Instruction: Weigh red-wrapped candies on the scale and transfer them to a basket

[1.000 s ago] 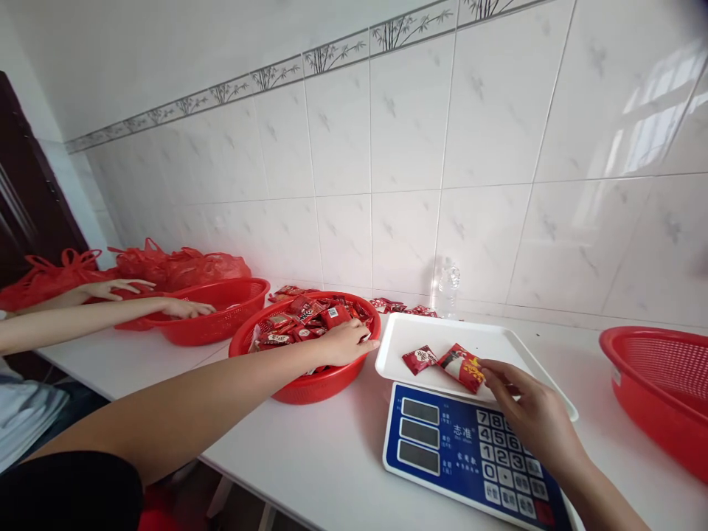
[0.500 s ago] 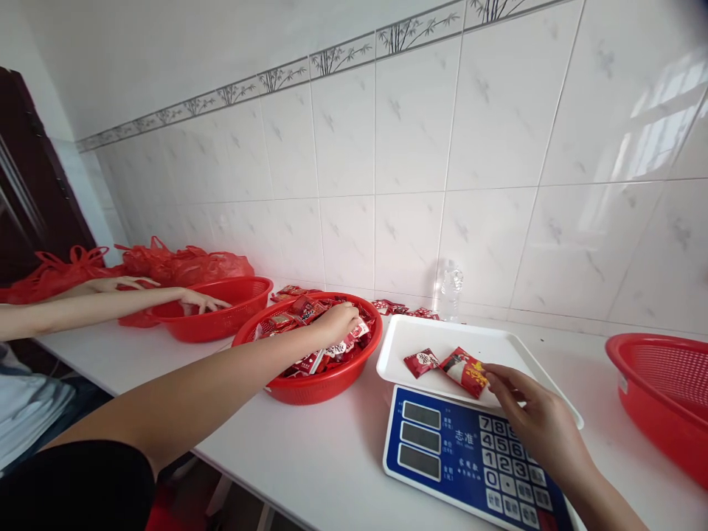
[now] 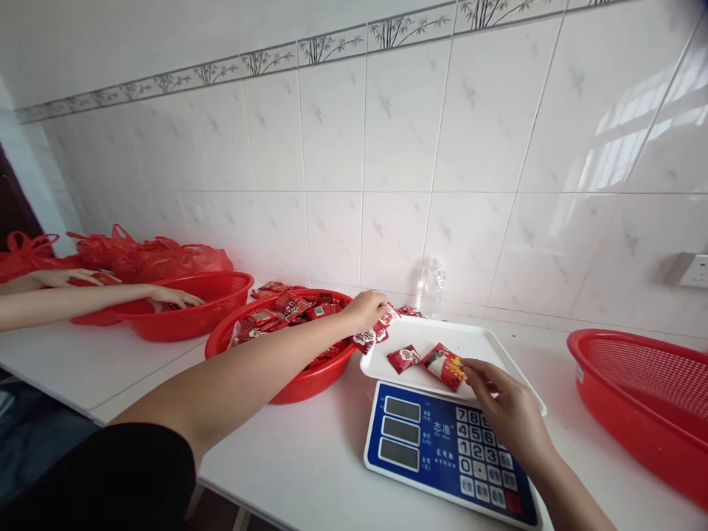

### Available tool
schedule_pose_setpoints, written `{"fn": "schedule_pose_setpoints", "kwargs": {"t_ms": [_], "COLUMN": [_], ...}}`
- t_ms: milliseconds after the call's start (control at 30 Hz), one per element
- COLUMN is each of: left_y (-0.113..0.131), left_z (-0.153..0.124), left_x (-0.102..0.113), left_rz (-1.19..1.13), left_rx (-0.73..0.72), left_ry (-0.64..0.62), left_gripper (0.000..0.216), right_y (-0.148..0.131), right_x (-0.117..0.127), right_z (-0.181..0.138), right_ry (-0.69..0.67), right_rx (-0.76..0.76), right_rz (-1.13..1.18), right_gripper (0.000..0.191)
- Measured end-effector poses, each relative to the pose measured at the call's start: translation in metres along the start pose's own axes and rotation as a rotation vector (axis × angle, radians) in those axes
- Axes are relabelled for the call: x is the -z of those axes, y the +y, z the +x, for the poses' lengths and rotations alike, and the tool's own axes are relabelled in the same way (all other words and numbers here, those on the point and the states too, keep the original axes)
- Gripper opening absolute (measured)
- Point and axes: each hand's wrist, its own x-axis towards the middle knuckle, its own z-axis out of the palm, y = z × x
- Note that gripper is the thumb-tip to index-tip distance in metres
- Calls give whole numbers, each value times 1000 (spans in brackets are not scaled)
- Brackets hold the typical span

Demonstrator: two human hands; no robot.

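Observation:
My left hand [image 3: 366,311] is closed on a few red snack packets [image 3: 372,335], held between the red basket [image 3: 310,387] of packets and the white weighing tray [image 3: 484,341]. With thumb and finger, my right hand [image 3: 501,394] pinches the corner of a larger red and yellow packet [image 3: 444,366] at the tray's front. A small red packet [image 3: 403,358] lies beside it on the tray. Below the tray is the scale's blue panel [image 3: 442,457], whose displays look blank.
At the left, a co-worker's hands [image 3: 171,297] reach over another red basket [image 3: 221,313]. Red plastic bags [image 3: 166,258] sit behind. A clear bottle [image 3: 434,289] stands by the tiled wall. Another red basket [image 3: 636,413] is at the right.
My left hand has lifted out of the basket and moved toward the tray with packets. My right hand keeps its pinch on the larger packet. The view has turned slightly right.

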Motion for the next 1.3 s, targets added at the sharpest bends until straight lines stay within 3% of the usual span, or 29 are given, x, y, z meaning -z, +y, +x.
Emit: {"fn": "schedule_pose_setpoints", "kwargs": {"t_ms": [133, 333, 467, 733, 967, 1133, 1300], "left_y": [16, 36, 51, 68, 77, 55, -11], "left_z": [8, -10, -19, -10, -8, 2, 1], "left_x": [-28, -54, -67, -73, -77, -56, -4], "left_rz": [-48, -100, -100, -82, -132, -171, -17], "left_rx": [23, -9, -45, -41, -96, -67, 78], "left_ry": [-109, -253, -313, -371, -351, -202, -212], "left_gripper": [20, 61, 71, 86, 79, 75, 56], "right_y": [1, -1, -3, -5, -3, -3, -3], "right_x": [1, 2, 2, 3, 3, 4, 2], "right_z": [1, 1, 1, 2, 2, 0, -1], "right_ry": [9, 17, 18, -4, -19, 1, 14], "right_rx": [43, 92, 96, 102, 91, 69, 76], "right_rz": [1, -6, 14, 16, 28, 9, -18], "right_gripper": [36, 38, 39, 37, 39, 39, 39]}}
